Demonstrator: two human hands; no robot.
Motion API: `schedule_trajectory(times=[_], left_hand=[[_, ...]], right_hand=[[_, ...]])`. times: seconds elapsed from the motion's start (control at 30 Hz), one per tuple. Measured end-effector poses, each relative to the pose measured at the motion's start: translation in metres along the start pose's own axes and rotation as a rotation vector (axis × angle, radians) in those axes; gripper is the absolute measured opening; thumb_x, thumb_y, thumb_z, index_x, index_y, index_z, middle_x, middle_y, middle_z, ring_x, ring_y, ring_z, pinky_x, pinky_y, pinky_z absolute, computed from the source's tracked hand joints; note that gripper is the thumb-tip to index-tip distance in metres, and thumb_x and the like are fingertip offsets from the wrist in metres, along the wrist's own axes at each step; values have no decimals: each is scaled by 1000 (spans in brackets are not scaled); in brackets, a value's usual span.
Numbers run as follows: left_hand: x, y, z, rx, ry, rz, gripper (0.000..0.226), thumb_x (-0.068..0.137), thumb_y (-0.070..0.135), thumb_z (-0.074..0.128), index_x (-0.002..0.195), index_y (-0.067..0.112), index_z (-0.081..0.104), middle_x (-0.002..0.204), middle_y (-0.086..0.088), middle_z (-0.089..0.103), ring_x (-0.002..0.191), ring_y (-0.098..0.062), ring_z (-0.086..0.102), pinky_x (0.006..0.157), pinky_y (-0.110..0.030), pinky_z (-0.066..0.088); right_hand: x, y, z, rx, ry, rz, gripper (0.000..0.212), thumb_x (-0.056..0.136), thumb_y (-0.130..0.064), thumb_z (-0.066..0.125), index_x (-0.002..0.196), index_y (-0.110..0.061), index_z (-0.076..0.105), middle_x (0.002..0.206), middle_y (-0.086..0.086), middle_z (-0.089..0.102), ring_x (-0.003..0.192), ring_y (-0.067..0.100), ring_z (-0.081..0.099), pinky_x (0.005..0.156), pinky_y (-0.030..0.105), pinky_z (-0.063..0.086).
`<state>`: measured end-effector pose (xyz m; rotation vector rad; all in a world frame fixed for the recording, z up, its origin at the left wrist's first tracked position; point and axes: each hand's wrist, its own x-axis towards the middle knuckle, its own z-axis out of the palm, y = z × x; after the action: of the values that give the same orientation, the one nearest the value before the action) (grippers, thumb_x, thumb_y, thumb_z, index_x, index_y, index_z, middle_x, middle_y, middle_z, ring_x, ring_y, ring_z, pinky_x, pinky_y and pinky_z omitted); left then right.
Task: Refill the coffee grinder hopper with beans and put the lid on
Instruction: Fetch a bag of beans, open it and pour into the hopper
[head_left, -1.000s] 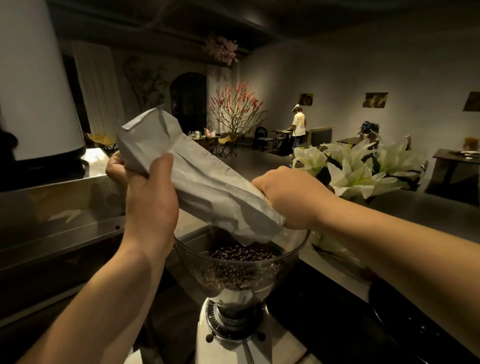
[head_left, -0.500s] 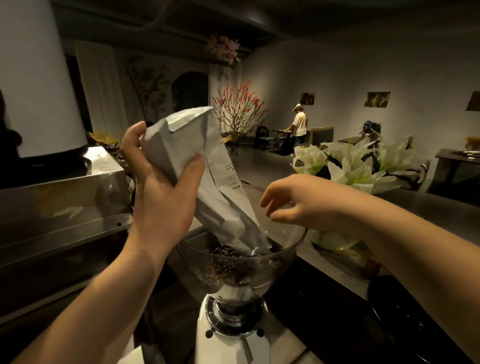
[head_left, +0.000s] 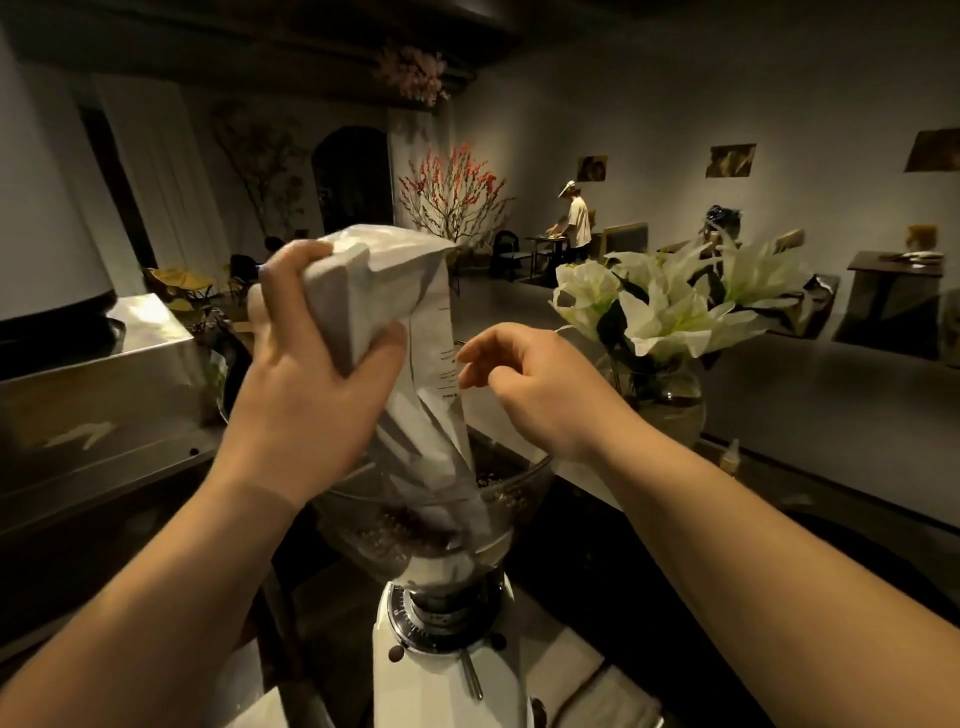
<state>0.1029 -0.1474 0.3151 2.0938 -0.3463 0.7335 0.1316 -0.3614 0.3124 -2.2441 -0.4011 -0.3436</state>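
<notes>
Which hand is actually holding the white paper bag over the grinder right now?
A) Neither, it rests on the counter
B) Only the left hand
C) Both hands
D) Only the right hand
B: the left hand wraps the upturned white bag whose mouth dips into the hopper, while the right hand hovers beside it with fingers open, not gripping.
</notes>
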Motion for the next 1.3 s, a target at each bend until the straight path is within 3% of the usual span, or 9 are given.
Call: schedule_trajectory(times=[0.1, 0.33, 0.47, 0.53, 0.63, 0.87, 0.93, 1.17, 1.3], left_hand=[[0, 3, 1, 29, -49, 14, 65, 95, 44, 68, 144, 47, 25, 150, -1, 40, 106, -27, 68, 72, -40, 68], [-1, 0, 1, 27, 23, 41, 64, 96, 39, 69, 143, 43, 26, 152, -3, 42, 108, -32, 69, 75, -45, 66], [-2, -3, 2, 43, 32, 55, 67, 97, 38, 70, 145, 45, 24, 155, -4, 42, 111, -31, 68, 73, -36, 65], [-2, -1, 3, 64, -23, 56, 68, 98, 39, 71, 147, 46, 23, 156, -3, 42, 110, -28, 69, 67, -24, 64], [-1, -2, 1, 50, 16, 49, 67, 98, 38, 71, 148, 43, 26, 154, -3, 46, 113, -31, 69, 75, -39, 68], [-1, 3, 1, 63, -34, 63, 71, 95, 41, 71, 150, 46, 26, 150, -5, 52, 114, -31, 70, 78, -40, 68], [-2, 2, 1, 31, 40, 56, 71, 96, 38, 72, 150, 45, 27, 151, -3, 51, 117, -32, 68, 82, -46, 68], [-3, 2, 2, -10, 37, 74, 72, 98, 38, 73, 155, 41, 29, 144, 1, 54, 110, -17, 68, 75, -34, 66], [-6, 4, 2, -64, 122, 89, 67, 100, 36, 70, 155, 37, 32, 130, 17, 54, 105, -2, 65, 71, -24, 62]], right_hand=[[1, 4, 1, 17, 17, -15, 32, 97, -10, 51, 113, -27, 73, 105, -11, 79, 104, 13, 72, 97, 45, 60], [3, 5, 0, 17, -30, 2, 32, 100, -12, 51, 118, -26, 73, 107, -12, 78, 102, 10, 70, 95, 41, 59], [4, 6, 0, 32, -18, 5, 30, 100, -13, 51, 113, -28, 74, 105, -12, 79, 96, 8, 69, 89, 39, 58], [4, 8, 1, 24, -15, -11, 29, 98, -16, 51, 111, -29, 74, 105, -13, 79, 100, 9, 70, 90, 39, 58], [4, 7, 1, 32, -19, -4, 29, 99, -14, 51, 112, -27, 75, 104, -13, 79, 101, 10, 71, 90, 37, 58], [6, 11, 1, 14, -15, -21, 28, 100, -16, 52, 108, -28, 75, 103, -13, 79, 100, 11, 73, 86, 35, 57], [6, 10, 2, 33, -19, -2, 28, 101, -14, 51, 108, -28, 75, 102, -13, 79, 94, 10, 72, 81, 33, 57], [7, 10, 2, 22, -5, -11, 30, 98, -12, 52, 105, -28, 76, 98, -14, 80, 88, 5, 73, 83, 36, 60], [6, 10, 3, 33, -8, -4, 32, 100, -9, 50, 108, -26, 76, 101, -13, 80, 76, -5, 68, 73, 29, 55]])
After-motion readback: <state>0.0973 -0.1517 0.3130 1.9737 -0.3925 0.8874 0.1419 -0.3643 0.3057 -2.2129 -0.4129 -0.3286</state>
